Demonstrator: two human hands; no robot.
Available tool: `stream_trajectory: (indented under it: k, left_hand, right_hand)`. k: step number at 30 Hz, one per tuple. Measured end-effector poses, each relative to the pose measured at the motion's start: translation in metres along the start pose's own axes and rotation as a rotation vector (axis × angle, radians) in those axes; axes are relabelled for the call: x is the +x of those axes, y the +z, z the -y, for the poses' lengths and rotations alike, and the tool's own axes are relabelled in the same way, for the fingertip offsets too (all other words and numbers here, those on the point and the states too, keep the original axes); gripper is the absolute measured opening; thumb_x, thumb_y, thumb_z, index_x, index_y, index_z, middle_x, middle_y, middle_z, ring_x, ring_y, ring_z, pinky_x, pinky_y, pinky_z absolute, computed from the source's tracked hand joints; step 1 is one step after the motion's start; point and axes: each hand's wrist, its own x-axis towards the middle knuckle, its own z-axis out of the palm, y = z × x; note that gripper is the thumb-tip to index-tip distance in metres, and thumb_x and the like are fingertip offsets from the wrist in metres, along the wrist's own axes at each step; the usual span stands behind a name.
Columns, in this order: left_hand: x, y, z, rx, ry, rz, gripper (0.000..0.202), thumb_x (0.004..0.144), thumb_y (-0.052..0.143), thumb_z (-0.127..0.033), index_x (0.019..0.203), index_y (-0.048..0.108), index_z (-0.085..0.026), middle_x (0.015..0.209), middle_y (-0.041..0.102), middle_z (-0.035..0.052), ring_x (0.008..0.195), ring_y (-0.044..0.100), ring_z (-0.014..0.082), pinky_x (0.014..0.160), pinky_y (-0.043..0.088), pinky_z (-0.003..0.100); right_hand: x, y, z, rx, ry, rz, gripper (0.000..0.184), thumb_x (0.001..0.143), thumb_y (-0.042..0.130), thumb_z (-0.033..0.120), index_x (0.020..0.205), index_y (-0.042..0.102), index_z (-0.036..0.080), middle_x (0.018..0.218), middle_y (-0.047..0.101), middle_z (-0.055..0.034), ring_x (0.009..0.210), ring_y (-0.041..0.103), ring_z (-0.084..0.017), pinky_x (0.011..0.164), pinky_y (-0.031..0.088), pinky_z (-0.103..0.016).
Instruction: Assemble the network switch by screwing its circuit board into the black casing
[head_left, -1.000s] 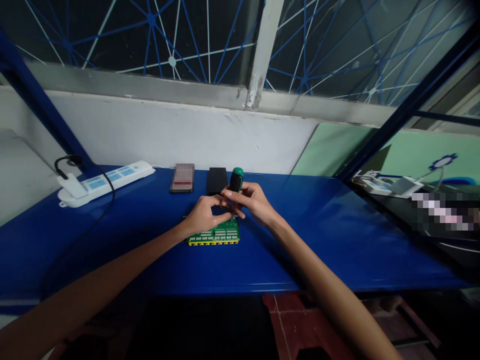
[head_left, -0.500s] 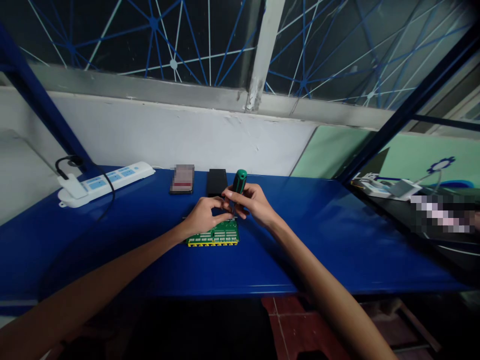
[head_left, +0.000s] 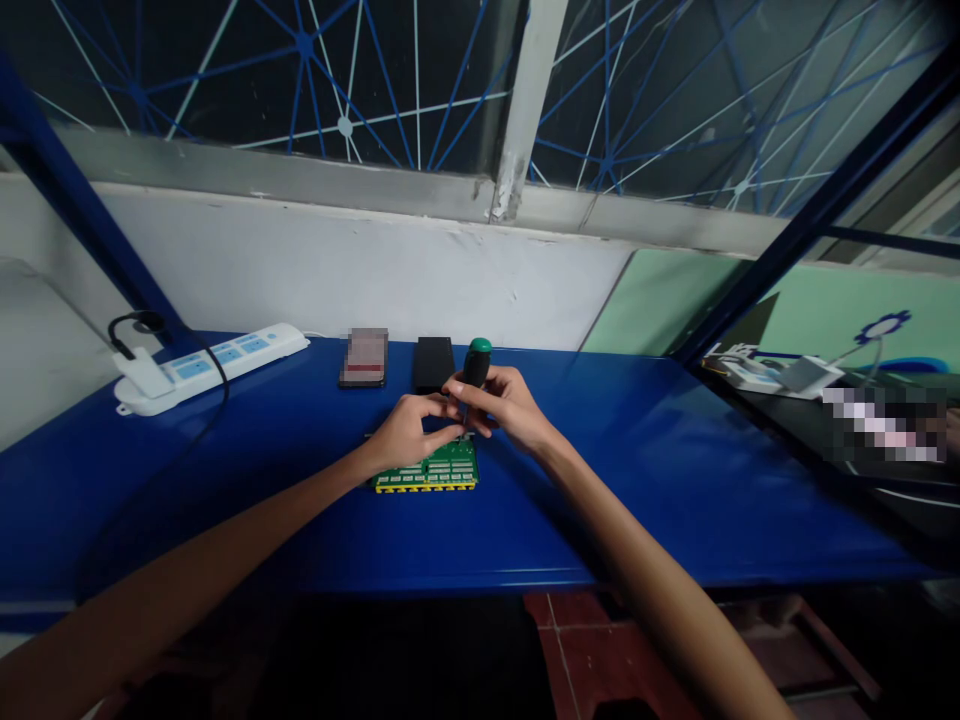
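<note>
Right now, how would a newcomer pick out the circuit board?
Start with the blue table spanning the view. Above it, find the person's left hand; the circuit board lies partly hidden beneath. It's flat and green, with a yellow strip along its near edge, unlike the plain black box beyond.

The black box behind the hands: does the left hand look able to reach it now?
Probably yes: the black box lies just beyond the left hand, though in view the right hand, holding the screwdriver, overlaps its near right corner.
</note>
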Motion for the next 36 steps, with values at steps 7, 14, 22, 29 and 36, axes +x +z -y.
stream_trajectory:
  k: [7,14,22,29,36]
  left_hand:
    - [-0.0001,0.0011,0.0042,-0.015,-0.031,-0.022,0.017,0.084,0.066,-0.029,0.090,0.075,-0.016,0.095,0.075,0.0089,0.092,0.069,0.0223,0.088,0.053,0.039]
    - [-0.0001,0.0012,0.0033,-0.033,-0.029,-0.038,0.016,0.083,0.066,-0.029,0.089,0.075,-0.016,0.093,0.075,0.0084,0.091,0.070,0.0222,0.088,0.053,0.038]
    - [-0.0004,0.0003,0.0052,0.011,0.013,0.004,0.018,0.086,0.062,-0.025,0.094,0.075,-0.017,0.099,0.074,0.0093,0.095,0.069,0.0224,0.088,0.052,0.039]
    - [-0.0009,0.0015,0.0091,0.006,-0.014,-0.007,0.017,0.085,0.064,-0.029,0.092,0.075,-0.018,0.097,0.074,0.0076,0.093,0.069,0.0217,0.089,0.052,0.039]
    - [-0.0008,0.0020,0.0078,-0.023,-0.027,-0.004,0.016,0.085,0.066,-0.029,0.090,0.074,-0.017,0.094,0.074,0.0074,0.090,0.069,0.0213,0.086,0.053,0.038]
  right_hand:
    - [0.0002,-0.0008,0.0000,0.013,-0.016,-0.007,0.032,0.078,0.072,0.049,0.084,0.068,0.018,0.067,0.065,0.0003,0.037,0.043,-0.005,0.037,0.029,-0.024]
    - [-0.0007,-0.0019,0.0013,0.011,-0.032,0.000,0.030,0.079,0.071,0.047,0.084,0.067,0.018,0.069,0.066,0.0001,0.038,0.045,-0.005,0.039,0.035,-0.025]
    - [-0.0008,-0.0017,0.0027,0.019,-0.037,-0.010,0.029,0.079,0.071,0.046,0.085,0.068,0.017,0.071,0.067,-0.0007,0.038,0.047,-0.006,0.041,0.038,-0.026]
    - [-0.0013,-0.0025,0.0029,0.014,-0.033,-0.015,0.032,0.082,0.067,0.050,0.080,0.067,0.017,0.073,0.068,-0.0017,0.038,0.047,-0.006,0.039,0.035,-0.025]
    - [-0.0007,-0.0026,0.0016,0.019,-0.050,0.010,0.031,0.081,0.068,0.048,0.080,0.067,0.017,0.071,0.067,-0.0012,0.040,0.048,-0.006,0.038,0.035,-0.025]
